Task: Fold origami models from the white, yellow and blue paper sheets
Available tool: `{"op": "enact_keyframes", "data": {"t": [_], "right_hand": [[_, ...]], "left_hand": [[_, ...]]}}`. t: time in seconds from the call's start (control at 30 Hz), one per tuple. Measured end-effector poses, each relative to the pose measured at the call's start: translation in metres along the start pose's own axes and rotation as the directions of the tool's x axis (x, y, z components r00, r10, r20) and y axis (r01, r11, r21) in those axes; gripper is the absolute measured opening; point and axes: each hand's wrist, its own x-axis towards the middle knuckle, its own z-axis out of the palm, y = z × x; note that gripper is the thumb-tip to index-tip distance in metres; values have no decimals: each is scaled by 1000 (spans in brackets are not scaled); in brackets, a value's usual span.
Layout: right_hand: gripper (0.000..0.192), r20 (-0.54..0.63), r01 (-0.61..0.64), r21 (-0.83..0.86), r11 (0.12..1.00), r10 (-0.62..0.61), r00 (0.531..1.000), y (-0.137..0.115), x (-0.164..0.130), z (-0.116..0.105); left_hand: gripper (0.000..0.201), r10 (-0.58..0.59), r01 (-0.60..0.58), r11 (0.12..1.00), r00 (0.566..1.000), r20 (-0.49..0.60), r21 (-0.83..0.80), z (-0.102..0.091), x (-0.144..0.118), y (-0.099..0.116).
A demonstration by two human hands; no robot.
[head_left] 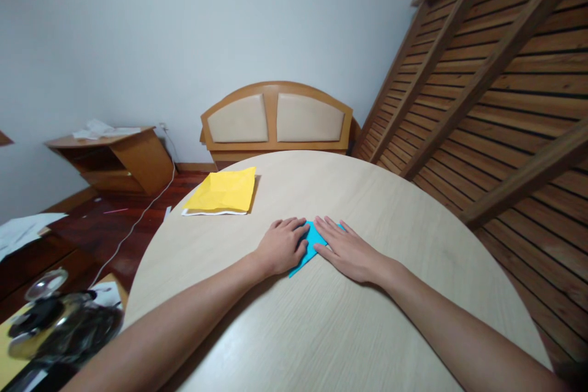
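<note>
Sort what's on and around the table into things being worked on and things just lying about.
In use:
blue paper, pressed flat on the table by the left hand and right hand.

Lying about:
yellow paper
white sheets on the side shelf
cable

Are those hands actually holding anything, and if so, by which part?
Nothing is lifted. Both hands press a folded blue paper flat on the round table: left hand on its left part, right hand on its right.

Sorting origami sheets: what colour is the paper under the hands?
Light blue paper, seen in the head view.
</note>
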Motion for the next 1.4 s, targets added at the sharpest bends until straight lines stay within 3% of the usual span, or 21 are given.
{"op": "enact_keyframes", "data": {"t": [0.3, 0.4, 0.53, 0.67, 0.83, 1.0, 1.4], "right_hand": [[73, 20, -96, 18, 995, 95, 995, 25, -6, -11], [69, -37, -97, -49, 994, 95, 995, 18, -5, -10], [65, -110, 3, -77, 997, -12, 994, -3, 0, -4], [73, -53, 57, -20, 998, -58, 997, -13, 5, 4], [82, 17, -11, -12, 1000, 11, 1000, 0, -1, 1], [83, 50, -68, -30, 997, 69, 996, 10, -7, -7], [78, 95, -51, -24, 998, 53, 994, 15, -10, -10]], "left_hand": [[62, -94, 99, 994, 988, 119, -38, -2, 1, -11], [67, -114, 119, 992, 987, 110, -36, -1, 1, -13], [69, -98, 104, 993, 990, 105, -50, 0, 0, -12], [68, -72, 81, 995, 989, 131, -64, -1, 0, -13], [69, -102, 110, 993, 984, 143, -51, -1, 1, -15], [75, -128, 133, 991, 982, 138, -27, 0, 1, -18], [80, -176, 178, 984, 977, 121, -6, 0, 0, -20]]}}
